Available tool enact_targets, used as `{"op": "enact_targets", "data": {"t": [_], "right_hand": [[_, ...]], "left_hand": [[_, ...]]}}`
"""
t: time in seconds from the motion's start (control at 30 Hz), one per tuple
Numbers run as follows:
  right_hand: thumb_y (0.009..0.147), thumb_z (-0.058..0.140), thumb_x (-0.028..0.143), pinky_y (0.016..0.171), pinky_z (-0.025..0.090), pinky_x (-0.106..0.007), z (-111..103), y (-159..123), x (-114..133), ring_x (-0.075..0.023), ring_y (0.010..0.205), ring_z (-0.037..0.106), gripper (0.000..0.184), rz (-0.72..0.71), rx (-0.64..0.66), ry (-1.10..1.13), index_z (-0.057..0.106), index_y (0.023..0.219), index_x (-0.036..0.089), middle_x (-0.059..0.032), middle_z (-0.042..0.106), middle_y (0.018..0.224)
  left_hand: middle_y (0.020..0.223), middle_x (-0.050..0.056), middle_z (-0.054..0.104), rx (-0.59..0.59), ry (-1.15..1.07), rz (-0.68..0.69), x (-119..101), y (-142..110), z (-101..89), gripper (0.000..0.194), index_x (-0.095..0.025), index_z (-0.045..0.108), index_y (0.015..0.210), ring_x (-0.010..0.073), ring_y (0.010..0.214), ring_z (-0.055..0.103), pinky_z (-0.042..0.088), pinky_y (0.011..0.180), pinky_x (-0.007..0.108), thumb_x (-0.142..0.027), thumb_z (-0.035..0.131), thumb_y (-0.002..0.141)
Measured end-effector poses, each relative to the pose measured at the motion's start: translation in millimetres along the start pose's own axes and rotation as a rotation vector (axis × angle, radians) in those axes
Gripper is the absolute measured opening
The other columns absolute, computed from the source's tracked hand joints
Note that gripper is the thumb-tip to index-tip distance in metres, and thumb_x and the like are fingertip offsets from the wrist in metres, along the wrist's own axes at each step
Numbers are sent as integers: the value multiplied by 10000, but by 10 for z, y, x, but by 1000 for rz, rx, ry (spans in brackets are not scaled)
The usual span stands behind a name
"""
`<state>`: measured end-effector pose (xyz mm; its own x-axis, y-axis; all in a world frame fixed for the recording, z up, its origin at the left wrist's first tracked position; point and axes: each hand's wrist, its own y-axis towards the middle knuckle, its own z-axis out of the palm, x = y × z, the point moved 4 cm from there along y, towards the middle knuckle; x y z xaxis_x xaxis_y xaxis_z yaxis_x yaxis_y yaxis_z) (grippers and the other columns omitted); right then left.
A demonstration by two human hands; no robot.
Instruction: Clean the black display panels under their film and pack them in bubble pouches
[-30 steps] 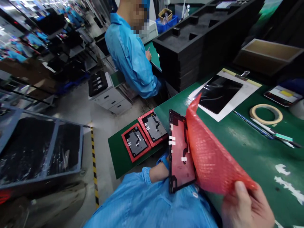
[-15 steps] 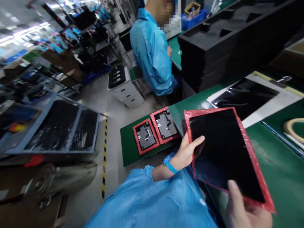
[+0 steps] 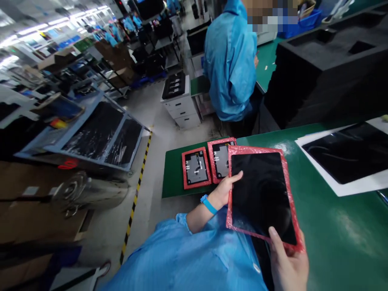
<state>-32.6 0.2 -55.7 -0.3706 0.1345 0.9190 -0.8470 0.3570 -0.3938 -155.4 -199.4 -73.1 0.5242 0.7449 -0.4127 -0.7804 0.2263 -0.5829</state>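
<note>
A black tablet-sized screen panel point(image 3: 260, 194), backed by pink bubble wrap, is held in front of me at the green bench. My left hand point(image 3: 223, 189) grips its left edge, thumb on the glass and fingers underneath. At the lower right corner my right hand point(image 3: 287, 258) holds it the same way, thumb on the front. Beyond my left hand lie two more panels on pink bubble wrap, grey backs up: a left one point(image 3: 196, 167) and a right one point(image 3: 218, 159), partly covered by the held panel.
On the green bench point(image 3: 342, 234) a large black sheet point(image 3: 348, 151) rests on white backing at the right. A tall stack of black foam trays point(image 3: 315, 81) stands behind. A co-worker in blue point(image 3: 232, 64) sits ahead. A metal cylinder point(image 3: 97, 194) and a cart point(image 3: 103, 129) are left.
My view has turned to the right. Both hands have brought the panel left and closer to the two lying panels, and it is tilted less in the picture.
</note>
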Motion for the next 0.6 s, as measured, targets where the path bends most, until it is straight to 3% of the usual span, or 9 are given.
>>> {"op": "enact_targets", "data": {"t": [0.1, 0.17, 0.27, 0.33, 0.47, 0.6], "right_hand": [[787, 1027, 657, 704, 646, -304, 48, 59, 14, -251, 876, 784, 766, -18, 55, -34, 742, 1334, 202, -65, 831, 1050], [810, 1010, 680, 768, 668, -311, 81, 72, 35, -253, 955, 804, 759, -52, 77, -27, 720, 1339, 219, -86, 838, 1160], [916, 948, 676, 975, 703, -414, 117, 54, 74, -290, 1135, 827, 704, -129, 88, 18, 678, 1379, 219, -155, 808, 1376], [969, 923, 638, 966, 712, -446, 117, 42, 75, -283, 1049, 844, 636, -156, 101, 32, 683, 1364, 201, -177, 818, 1341], [963, 939, 633, 903, 715, -395, 71, 53, 20, -244, 925, 843, 626, -145, 121, 25, 710, 1345, 194, -154, 844, 1241], [951, 944, 642, 918, 721, -424, 50, 71, -27, -263, 926, 847, 646, -156, 136, 4, 710, 1346, 189, -148, 852, 1197]], "left_hand": [[1230, 108, 911, -47, -25, 28, -127, -33, -212, 195, -149, 852, 1177, 274, 1173, 877, 687, 1121, 517, -327, 809, 1108], [1275, 111, 894, -90, -35, 39, -271, -70, -376, 218, -151, 843, 1204, 279, 1196, 864, 684, 1125, 531, -348, 807, 1117], [1361, 123, 853, -184, -48, 82, -620, -153, -685, 281, -158, 814, 1299, 291, 1226, 837, 690, 1105, 543, -378, 797, 1125], [1415, 131, 818, -261, -50, 133, -914, -223, -922, 342, -166, 785, 1372, 300, 1238, 818, 697, 1082, 541, -410, 784, 1132], [1471, 141, 770, -407, -32, 218, -1413, -329, -1368, 445, -185, 734, 1468, 315, 1251, 792, 697, 1062, 548, -472, 774, 1130], [1470, 142, 765, -493, 26, 240, -1601, -305, -1651, 462, -190, 731, 1472, 314, 1244, 788, 695, 1057, 547, -485, 784, 1121]]}}
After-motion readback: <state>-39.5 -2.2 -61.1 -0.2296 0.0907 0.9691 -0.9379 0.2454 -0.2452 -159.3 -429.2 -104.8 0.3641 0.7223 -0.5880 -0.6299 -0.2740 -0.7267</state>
